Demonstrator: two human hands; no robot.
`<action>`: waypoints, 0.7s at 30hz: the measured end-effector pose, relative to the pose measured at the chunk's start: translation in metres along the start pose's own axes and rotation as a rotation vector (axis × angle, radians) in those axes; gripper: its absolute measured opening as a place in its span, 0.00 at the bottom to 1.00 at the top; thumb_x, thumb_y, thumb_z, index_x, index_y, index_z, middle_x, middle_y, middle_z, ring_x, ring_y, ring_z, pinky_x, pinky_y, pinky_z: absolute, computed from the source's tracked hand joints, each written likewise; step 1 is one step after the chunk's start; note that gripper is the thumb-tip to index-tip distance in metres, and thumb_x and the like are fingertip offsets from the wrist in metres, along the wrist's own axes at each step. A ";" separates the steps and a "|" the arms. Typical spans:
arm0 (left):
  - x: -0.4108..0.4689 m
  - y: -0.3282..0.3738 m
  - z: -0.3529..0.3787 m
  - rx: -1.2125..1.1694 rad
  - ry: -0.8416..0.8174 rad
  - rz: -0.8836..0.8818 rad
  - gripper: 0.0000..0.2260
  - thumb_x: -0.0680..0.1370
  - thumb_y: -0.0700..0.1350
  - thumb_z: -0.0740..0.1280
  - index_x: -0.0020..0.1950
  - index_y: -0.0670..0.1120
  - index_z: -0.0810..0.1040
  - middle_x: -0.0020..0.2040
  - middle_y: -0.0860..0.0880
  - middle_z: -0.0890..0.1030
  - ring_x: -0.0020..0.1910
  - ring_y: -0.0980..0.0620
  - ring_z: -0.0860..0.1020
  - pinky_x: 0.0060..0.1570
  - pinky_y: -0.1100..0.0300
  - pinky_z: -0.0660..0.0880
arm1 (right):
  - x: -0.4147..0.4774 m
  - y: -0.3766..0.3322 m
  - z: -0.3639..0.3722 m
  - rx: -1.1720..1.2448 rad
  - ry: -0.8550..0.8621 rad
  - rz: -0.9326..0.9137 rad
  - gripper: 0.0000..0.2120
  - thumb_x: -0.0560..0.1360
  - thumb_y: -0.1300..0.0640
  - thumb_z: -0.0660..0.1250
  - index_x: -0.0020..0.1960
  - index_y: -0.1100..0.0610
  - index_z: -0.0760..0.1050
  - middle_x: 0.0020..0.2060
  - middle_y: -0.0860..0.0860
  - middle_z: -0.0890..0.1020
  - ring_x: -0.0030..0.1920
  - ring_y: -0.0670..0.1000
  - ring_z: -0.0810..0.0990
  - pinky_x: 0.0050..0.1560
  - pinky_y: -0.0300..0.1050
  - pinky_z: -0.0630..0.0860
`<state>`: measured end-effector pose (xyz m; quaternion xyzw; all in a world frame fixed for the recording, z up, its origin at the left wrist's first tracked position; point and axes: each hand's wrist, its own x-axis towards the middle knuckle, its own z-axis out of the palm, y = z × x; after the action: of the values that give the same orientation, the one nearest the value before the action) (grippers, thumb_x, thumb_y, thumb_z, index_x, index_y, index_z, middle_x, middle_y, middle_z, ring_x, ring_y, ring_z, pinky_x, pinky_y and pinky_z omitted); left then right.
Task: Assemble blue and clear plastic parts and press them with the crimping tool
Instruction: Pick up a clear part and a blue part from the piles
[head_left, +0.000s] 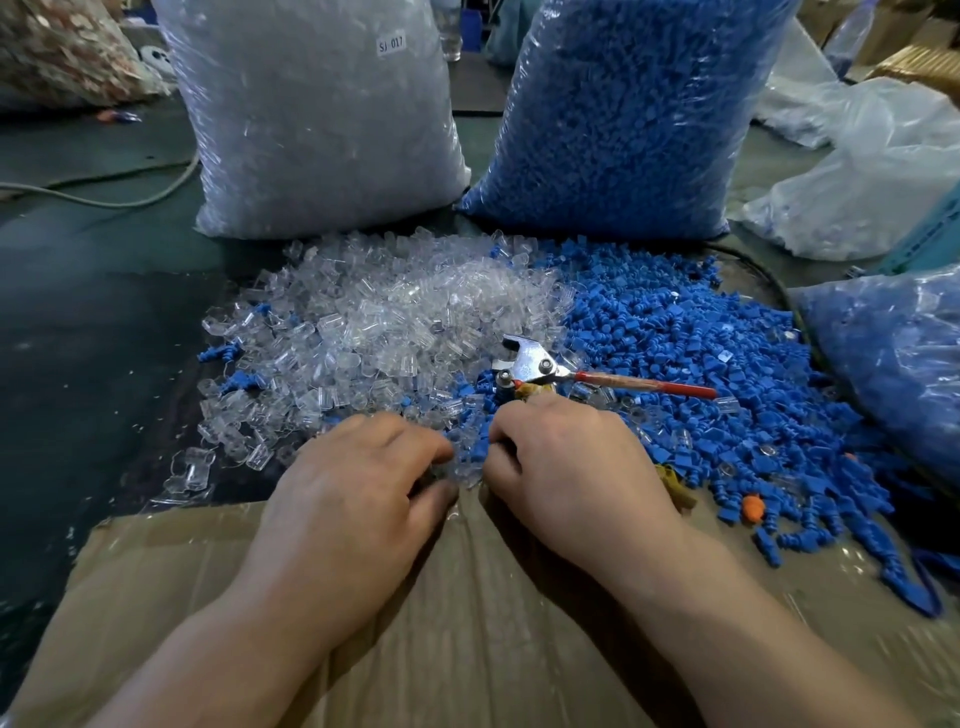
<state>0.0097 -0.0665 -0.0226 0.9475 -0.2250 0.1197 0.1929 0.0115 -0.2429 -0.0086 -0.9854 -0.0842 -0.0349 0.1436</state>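
Two tall plastic sacks, the sack of clear pieces (317, 130) and the sack of blue pieces (623, 119), stood at the back of the dark desk (104, 338). Nearer lay the flat brown cardboard sheet (467, 623), the heaped clear plastic sleeves (395, 312) and the heaped blue ribbed plugs (701, 364). My left hand (363, 467) and right hand (566, 467) met at the cardboard's far edge, and the red-handled metal crimping tool (602, 377) lay just beyond the right knuckles. Left fingers were curled on one clear sleeve (462, 470); right fingers pinched one blue plug (480, 441). I judged it best to push them together square and fully home before taking up the tool.
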 end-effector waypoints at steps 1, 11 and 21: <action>0.000 0.000 0.002 0.004 0.026 0.004 0.07 0.72 0.47 0.74 0.49 0.48 0.85 0.43 0.52 0.83 0.43 0.47 0.81 0.45 0.56 0.76 | -0.001 0.001 0.000 0.025 0.018 0.003 0.07 0.77 0.48 0.56 0.43 0.49 0.68 0.41 0.47 0.73 0.42 0.55 0.75 0.40 0.49 0.67; -0.001 0.000 0.002 -0.637 0.139 -0.296 0.09 0.70 0.58 0.73 0.47 0.60 0.76 0.42 0.59 0.82 0.37 0.59 0.80 0.37 0.67 0.75 | -0.011 -0.007 -0.010 1.161 0.024 0.282 0.07 0.78 0.58 0.64 0.42 0.53 0.76 0.28 0.55 0.79 0.26 0.57 0.77 0.27 0.61 0.79; 0.002 -0.003 0.012 -1.103 0.100 -0.393 0.13 0.62 0.48 0.78 0.43 0.56 0.81 0.34 0.50 0.81 0.33 0.50 0.80 0.35 0.59 0.79 | -0.014 -0.015 0.002 0.695 0.220 -0.161 0.03 0.78 0.55 0.64 0.46 0.51 0.76 0.39 0.44 0.78 0.41 0.46 0.79 0.42 0.43 0.75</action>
<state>0.0149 -0.0698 -0.0334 0.7242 -0.0650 -0.0086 0.6865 -0.0047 -0.2297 -0.0077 -0.8584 -0.1525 -0.1210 0.4747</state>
